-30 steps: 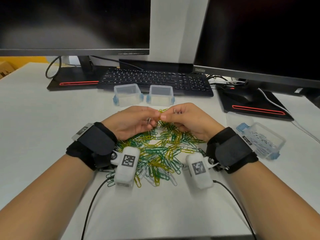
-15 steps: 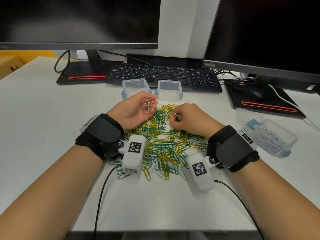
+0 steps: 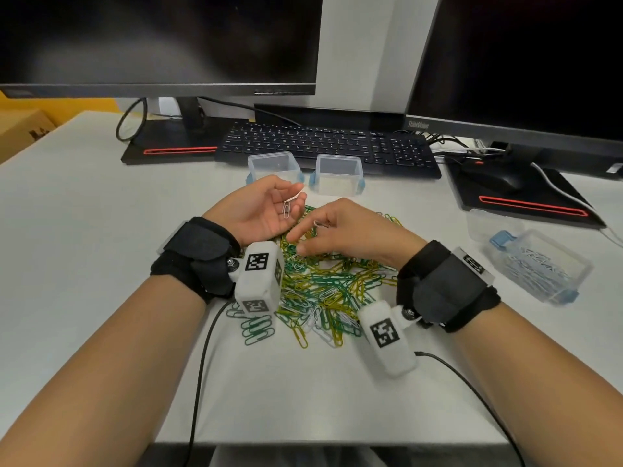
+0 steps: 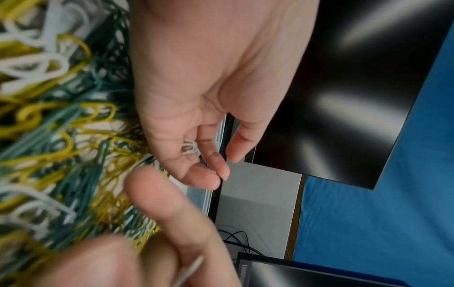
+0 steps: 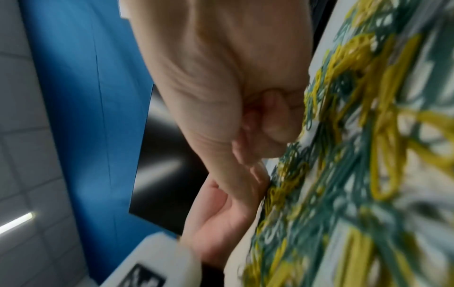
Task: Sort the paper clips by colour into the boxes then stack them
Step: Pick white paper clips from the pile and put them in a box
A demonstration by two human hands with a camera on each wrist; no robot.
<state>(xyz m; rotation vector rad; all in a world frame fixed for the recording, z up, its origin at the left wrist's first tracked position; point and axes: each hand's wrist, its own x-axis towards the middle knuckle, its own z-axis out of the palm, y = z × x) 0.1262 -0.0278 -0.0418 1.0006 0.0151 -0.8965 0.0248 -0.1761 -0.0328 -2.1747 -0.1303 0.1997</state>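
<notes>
Over clip pile (image 3: 323,291) | left hand (image 3: 259,210) spread, cradling white clip (image 3: 286,209) | right hand (image 3: 344,230) pinching clip

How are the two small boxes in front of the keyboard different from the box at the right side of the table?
The two small boxes stand upright and look empty; the box on the right lies tilted and holds white paper clips. The small ones sit next to each other, close behind the hands; the right one sits apart, beside the clip pile. All three are clear plastic with pale blue clasps.
</notes>
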